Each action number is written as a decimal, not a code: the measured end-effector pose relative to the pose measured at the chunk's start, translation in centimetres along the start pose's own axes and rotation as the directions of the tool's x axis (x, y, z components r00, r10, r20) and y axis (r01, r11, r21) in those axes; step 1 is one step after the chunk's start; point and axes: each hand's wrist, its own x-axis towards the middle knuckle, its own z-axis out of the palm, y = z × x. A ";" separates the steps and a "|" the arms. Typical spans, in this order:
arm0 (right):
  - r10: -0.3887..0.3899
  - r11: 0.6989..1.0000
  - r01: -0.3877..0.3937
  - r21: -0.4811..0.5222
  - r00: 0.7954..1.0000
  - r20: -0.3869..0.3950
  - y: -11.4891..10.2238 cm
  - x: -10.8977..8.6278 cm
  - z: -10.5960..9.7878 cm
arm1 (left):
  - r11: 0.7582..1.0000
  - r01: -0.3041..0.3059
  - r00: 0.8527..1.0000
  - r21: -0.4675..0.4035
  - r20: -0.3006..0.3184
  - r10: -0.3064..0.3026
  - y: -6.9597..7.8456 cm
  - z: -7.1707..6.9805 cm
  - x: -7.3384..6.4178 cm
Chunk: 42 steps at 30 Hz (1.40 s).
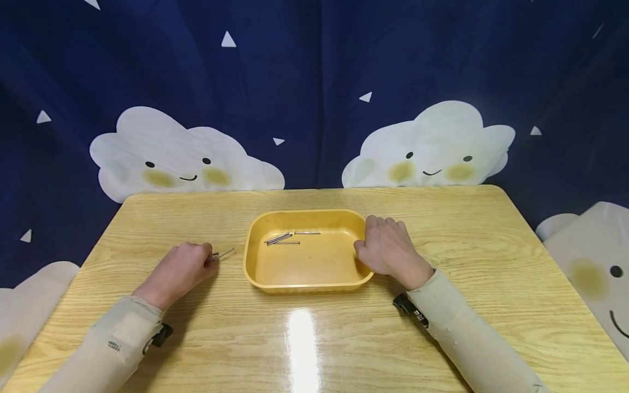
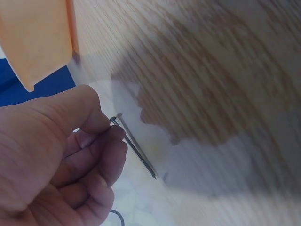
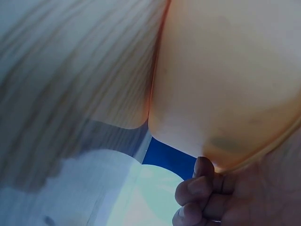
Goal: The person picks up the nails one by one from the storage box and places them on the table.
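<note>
My left hand (image 1: 182, 270) is over the table, left of the yellow plastic tray (image 1: 309, 287). Between its thumb and forefinger it pinches a thin steel nail (image 2: 136, 149). A paler line runs alongside that nail in the left wrist view; I cannot tell whether it is a second nail or a reflection. The right hand (image 1: 390, 248) grips the tray's right end, thumb over the rim and fingers curled outside. Several loose nails (image 1: 280, 238) lie inside the tray, toward its back left. In the right wrist view, the tray's outer wall (image 3: 225, 70) fills much of the picture.
The tray stands on a light wood-grain table (image 1: 221, 333) with rounded back corners. Behind the table hangs a dark blue curtain (image 1: 314, 71) printed with smiling clouds and white triangles. A bright reflection shows on the table in front of the tray.
</note>
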 end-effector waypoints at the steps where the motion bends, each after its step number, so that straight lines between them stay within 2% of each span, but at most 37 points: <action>1: 0.000 1.000 0.000 0.001 1.000 0.001 0.0 0.0 0.0 | 1.000 0.001 1.000 -0.001 0.003 -0.001 -0.1 0.0 0.0; 15: 0.002 1.000 -0.002 0.009 1.000 -0.005 0.0 0.0 0.0 | 0.999 0.039 0.998 0.005 0.049 -0.039 -0.7 0.4 0.2; 34: -0.001 1.000 0.001 0.008 1.000 -0.010 0.0 -0.1 0.0 | 0.997 0.083 0.993 0.006 0.078 -0.083 -1.1 0.2 0.1; 42: 0.004 1.000 -0.004 0.008 1.000 -0.003 0.0 -0.1 -0.1 | 0.997 0.076 0.993 0.008 0.088 -0.077 -1.1 0.0 0.1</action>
